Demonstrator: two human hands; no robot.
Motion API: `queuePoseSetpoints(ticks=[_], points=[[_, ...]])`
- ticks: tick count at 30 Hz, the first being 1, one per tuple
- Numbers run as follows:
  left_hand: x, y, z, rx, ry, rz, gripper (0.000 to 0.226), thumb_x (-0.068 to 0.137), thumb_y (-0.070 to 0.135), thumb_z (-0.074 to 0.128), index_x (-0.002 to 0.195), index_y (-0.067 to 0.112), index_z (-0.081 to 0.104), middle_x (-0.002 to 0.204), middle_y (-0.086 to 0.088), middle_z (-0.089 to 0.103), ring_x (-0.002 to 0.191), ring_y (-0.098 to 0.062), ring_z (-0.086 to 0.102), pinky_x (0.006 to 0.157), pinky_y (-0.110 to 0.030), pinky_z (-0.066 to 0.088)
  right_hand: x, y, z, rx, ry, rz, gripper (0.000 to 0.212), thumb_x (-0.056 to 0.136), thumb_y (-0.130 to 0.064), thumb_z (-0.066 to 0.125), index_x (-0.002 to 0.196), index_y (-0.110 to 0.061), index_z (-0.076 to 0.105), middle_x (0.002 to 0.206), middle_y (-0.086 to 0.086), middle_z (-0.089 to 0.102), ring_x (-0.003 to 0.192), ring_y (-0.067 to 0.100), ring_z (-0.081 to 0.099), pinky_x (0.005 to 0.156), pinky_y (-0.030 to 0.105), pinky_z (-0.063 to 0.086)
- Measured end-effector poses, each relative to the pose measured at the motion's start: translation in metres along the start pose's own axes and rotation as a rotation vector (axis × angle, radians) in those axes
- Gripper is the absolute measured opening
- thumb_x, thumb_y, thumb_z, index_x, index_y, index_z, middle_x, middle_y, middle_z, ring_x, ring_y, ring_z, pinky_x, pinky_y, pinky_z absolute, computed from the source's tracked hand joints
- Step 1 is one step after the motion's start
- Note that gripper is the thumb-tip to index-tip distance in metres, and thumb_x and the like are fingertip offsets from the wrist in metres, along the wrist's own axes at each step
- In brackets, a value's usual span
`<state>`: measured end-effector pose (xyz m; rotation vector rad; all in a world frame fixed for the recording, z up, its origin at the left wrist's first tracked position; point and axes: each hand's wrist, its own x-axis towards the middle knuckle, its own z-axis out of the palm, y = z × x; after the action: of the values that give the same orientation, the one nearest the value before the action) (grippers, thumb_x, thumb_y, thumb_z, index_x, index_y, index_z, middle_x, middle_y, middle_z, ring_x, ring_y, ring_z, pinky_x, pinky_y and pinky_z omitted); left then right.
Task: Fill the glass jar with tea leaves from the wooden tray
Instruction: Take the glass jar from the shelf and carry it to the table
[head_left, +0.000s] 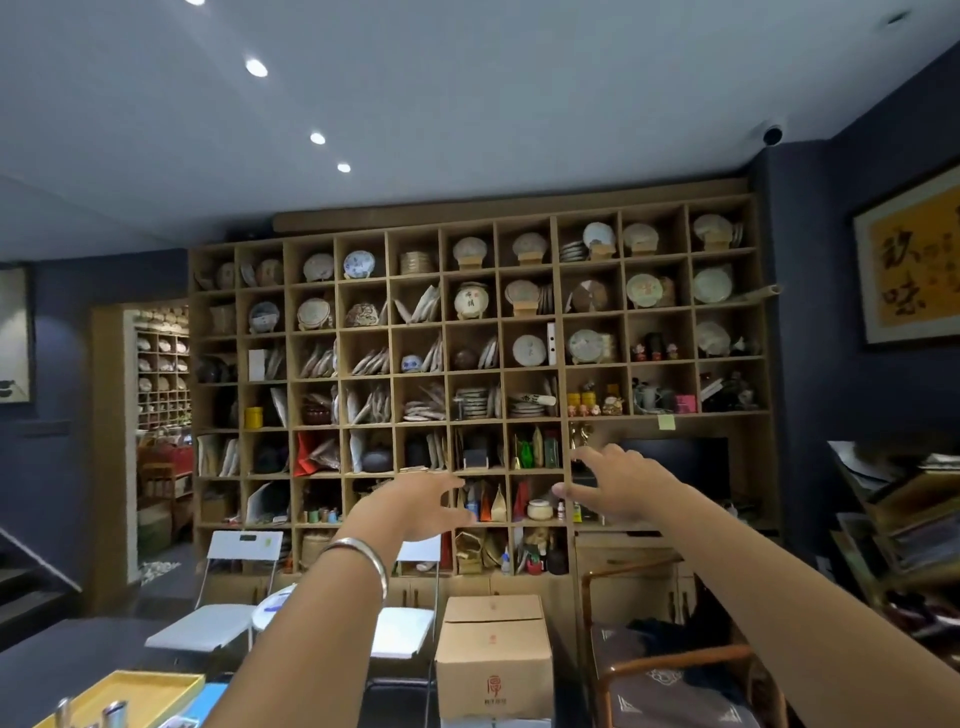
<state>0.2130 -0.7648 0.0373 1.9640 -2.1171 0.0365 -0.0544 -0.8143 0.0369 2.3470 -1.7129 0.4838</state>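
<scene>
Left hand: the left hand (415, 506) was held out in front at chest height, fingers curled loosely apart, nothing gripped; a silver bangle (363, 558) was worn on the wrist.
Right hand: the right hand (618, 486) was raised alongside, fingers spread wide and empty.
View: the camera was tilted up toward the wall shelf (478, 395), so the work surface was mostly cut off.
Wooden tray: a yellowish tray (140, 693) was seen at the bottom-left edge, well below and to the left of both hands; it was possibly the task's wooden tray, though no tea leaves could be made out in it.
Glass jar: not identified; 2 metallic upright items (111, 714) stood by the tray, too cropped to name.
Other things: a cardboard box (493, 660) and a white folding chair (208, 618) were seen beyond the table.
Step in hand: judged as the start, with nothing yet grasped.
Doing it well: the gaze should be lowered to the tray first, the jar located and steadied with 1 hand, and leaves taken with the other.
</scene>
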Motion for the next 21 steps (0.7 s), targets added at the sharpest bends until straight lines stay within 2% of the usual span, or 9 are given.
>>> queuePoseSetpoints(ticks=[5,10,14,21], points=[[0.083,-0.028,0.021,0.019,-0.022,0.003,0.070,0.090,0.058,0.054,0.150,0.033,0.029,0.157,-0.002,0.033,0.142,-0.028,0.033,0.115,-0.048,0.032,0.079,0.010,0.037,0.008,0.015,0.010,0.085,0.078,-0.082,0.030,0.147,-0.033,0.022,0.148,0.009,0.038,0.132,0.032,0.040,0.103,0.048,0.038],[0.169,-0.053,0.035,0.055,-0.034,-0.019,0.068,0.088,0.059,0.054,0.148,0.039,0.030,0.155,-0.003,0.037,0.140,-0.029,0.037,0.112,-0.047,0.035,0.159,0.030,0.079,0.005,-0.006,-0.002,0.084,0.081,-0.080,0.030,0.148,-0.030,0.022,0.148,0.010,0.039,0.131,0.031,0.041,0.103,0.045,0.038],[0.249,-0.077,0.029,0.063,-0.001,-0.066,0.068,0.087,0.062,0.053,0.147,0.041,0.031,0.151,-0.004,0.042,0.136,-0.029,0.041,0.109,-0.045,0.038,0.243,0.047,0.099,0.006,0.006,-0.029,0.083,0.083,-0.077,0.031,0.148,-0.026,0.025,0.147,0.010,0.041,0.129,0.028,0.044,0.103,0.044,0.039],[0.394,-0.116,0.035,0.047,0.033,-0.085,0.073,0.086,0.061,0.057,0.148,0.040,0.026,0.145,-0.004,0.049,0.131,-0.027,0.047,0.105,-0.043,0.043,0.396,0.072,0.139,0.025,0.050,-0.065,0.083,0.079,-0.081,0.030,0.146,-0.031,0.028,0.148,0.007,0.040,0.132,0.027,0.040,0.104,0.043,0.038]])
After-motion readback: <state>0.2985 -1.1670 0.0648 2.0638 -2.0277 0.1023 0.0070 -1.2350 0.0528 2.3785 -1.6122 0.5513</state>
